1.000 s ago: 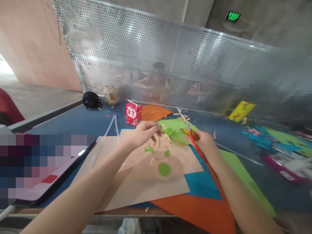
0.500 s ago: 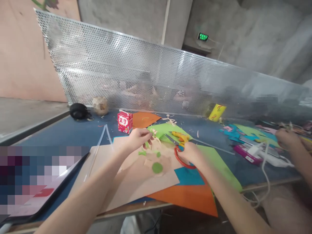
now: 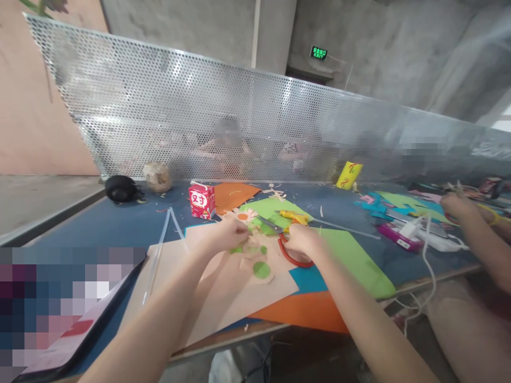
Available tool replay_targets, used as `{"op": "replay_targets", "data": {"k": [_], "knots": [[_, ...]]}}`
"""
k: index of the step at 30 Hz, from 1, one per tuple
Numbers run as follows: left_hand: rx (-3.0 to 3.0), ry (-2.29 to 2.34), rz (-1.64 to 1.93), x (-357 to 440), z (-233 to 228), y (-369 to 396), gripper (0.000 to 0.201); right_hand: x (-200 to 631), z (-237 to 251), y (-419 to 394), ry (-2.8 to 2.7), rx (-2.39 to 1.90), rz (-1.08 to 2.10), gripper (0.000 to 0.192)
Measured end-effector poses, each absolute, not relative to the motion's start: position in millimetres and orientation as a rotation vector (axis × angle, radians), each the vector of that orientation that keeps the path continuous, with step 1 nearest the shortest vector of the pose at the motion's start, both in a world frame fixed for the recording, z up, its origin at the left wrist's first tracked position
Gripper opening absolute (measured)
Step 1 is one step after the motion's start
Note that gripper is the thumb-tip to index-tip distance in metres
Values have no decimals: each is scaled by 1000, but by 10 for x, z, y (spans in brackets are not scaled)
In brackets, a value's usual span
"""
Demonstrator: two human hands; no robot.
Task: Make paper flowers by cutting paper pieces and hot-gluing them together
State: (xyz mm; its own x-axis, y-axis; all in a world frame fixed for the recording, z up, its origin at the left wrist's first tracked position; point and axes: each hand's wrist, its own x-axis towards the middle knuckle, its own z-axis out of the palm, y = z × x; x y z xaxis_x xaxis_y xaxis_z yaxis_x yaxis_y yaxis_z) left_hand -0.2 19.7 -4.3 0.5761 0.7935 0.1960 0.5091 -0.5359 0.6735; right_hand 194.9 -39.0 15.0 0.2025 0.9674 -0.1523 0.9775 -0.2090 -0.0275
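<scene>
the right hand point(image 3: 303, 242) grips red-handled scissors point(image 3: 272, 225) just beside a yellow glue gun point(image 3: 294, 216), blades pointing toward the left hand point(image 3: 230, 234), whose fingers bend together above the peach sheet point(image 3: 207, 298) near an orange-centred paper flower point(image 3: 242, 216), though whether they pinch anything i cannot tell.

Bare left hand point(image 3: 229, 234), bare right hand point(image 3: 305, 242); left forearm point(image 3: 159, 306) and right forearm point(image 3: 359, 303) also bare, out to the view's edge; both slim, smooth-outlined, tapering evenly toward the hands; nail detail too small to read; pale blue-grey cloth point(image 3: 221, 367) low in view, maybe trouser fabric, can't confirm it's the wearer's
</scene>
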Motion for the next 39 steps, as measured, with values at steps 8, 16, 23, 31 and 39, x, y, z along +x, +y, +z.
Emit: {"op": "replay_targets", "data": {"k": [8, 16, 23, 31, 39], "knots": [[2223, 1020, 746, -46, -19, 256, 17, 1987, 395, -293, 1997, 2403, -293, 24], [2052, 958, 845, 71, 12, 190, 34, 1663, 330, -182, 2960, 2230, -594, 19], [2065, 1060, 849, 67, 40, 176, 34, 1693, 154, 36, 3267, 2195, -966, 6], [2366, 1614, 363, 30, 228, -102, 33, 1876, 91, 61, 3317, 2237, -1274, 3], [2453, 1608, -32, 143, 84, -363, 37, 1954, 67, 42, 3331, 2284, -857, 6]]}}
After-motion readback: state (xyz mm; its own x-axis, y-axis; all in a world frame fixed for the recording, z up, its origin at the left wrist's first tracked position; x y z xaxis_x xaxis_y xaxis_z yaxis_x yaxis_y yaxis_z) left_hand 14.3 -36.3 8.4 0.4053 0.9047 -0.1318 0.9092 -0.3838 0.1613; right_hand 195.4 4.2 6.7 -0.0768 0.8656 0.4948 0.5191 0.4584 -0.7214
